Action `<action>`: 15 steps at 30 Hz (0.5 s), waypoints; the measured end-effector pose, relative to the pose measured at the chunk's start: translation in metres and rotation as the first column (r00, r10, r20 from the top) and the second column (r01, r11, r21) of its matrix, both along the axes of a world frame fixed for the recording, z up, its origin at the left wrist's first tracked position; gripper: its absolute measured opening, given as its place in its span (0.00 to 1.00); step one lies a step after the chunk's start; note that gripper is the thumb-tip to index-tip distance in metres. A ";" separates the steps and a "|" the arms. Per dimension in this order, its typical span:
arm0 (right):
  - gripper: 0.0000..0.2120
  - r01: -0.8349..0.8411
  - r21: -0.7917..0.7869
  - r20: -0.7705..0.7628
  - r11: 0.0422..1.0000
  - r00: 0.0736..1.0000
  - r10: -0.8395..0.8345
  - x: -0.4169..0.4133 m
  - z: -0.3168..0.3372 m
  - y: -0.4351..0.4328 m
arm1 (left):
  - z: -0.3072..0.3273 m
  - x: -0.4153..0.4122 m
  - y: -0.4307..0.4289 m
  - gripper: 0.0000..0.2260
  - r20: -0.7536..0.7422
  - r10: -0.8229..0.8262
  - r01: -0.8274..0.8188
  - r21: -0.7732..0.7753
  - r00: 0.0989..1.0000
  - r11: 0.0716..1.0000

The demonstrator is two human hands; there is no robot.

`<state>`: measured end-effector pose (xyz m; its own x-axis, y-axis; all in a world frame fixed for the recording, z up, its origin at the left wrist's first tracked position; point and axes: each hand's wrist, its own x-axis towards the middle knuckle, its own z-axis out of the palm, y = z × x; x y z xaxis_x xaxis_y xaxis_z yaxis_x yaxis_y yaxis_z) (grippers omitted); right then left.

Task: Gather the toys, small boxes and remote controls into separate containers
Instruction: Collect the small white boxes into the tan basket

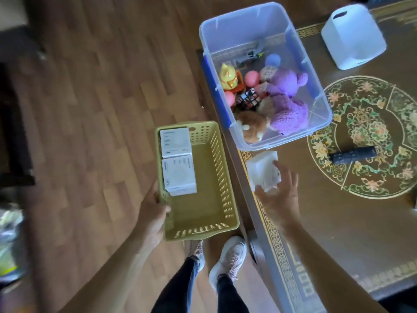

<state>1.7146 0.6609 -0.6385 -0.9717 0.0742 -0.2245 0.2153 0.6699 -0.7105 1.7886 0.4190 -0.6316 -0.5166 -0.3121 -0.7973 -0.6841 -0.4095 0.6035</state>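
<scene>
**Operator:** Entry: small box. How will it handle?

**Notes:** Your right hand [282, 190] is on the small box [261, 168]. The box lies on the surface [338, 222] close to its left edge, just near of the clear bin [248, 26]. Your thumb sits at its near corner and your forefinger on its right side, a pinch. The frame is blurred, so it cannot be told whether the box is off the surface yet. Judged: a light carton with stiff walls and smooth faces that may slip. Take it across two opposite sides, not by a corner. Press gently, since thin card would likely dent.

**Operator:** Containers and contents?

**Notes:** Your left hand [155, 208] grips the near left rim of the yellow basket [228, 177], held above the floor beside the surface's left edge.
- Basket: the far white box [176, 143] and the nearer white box [179, 176] lie flat along its left wall. Its right half is bare, so there is room for a third.
- Bin: it holds toys, among them a purple plush [288, 105], a brown plush [252, 126], a puzzle cube [248, 99], a yellow figure [229, 77] and pink balls.
- Remote [353, 154]: it lies loose on the surface, right of the small box and apart from the bin. No container for it is in view.
</scene>
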 end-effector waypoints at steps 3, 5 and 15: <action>0.30 -0.422 -0.033 -0.178 0.906 0.895 0.410 0.031 0.033 -0.035 | 0.010 -0.004 -0.004 0.39 -0.023 0.012 -0.013 -0.028 1.000 1.000; 0.29 -0.637 0.071 -0.077 0.768 0.764 0.641 0.035 0.037 -0.055 | 0.015 -0.004 -0.008 0.38 -0.015 0.025 -0.025 -0.024 1.000 0.999; 0.29 -0.853 0.097 0.518 0.513 0.484 0.706 0.012 0.046 -0.107 | 0.043 -0.004 -0.005 0.39 -0.100 0.053 -0.051 0.022 0.994 0.998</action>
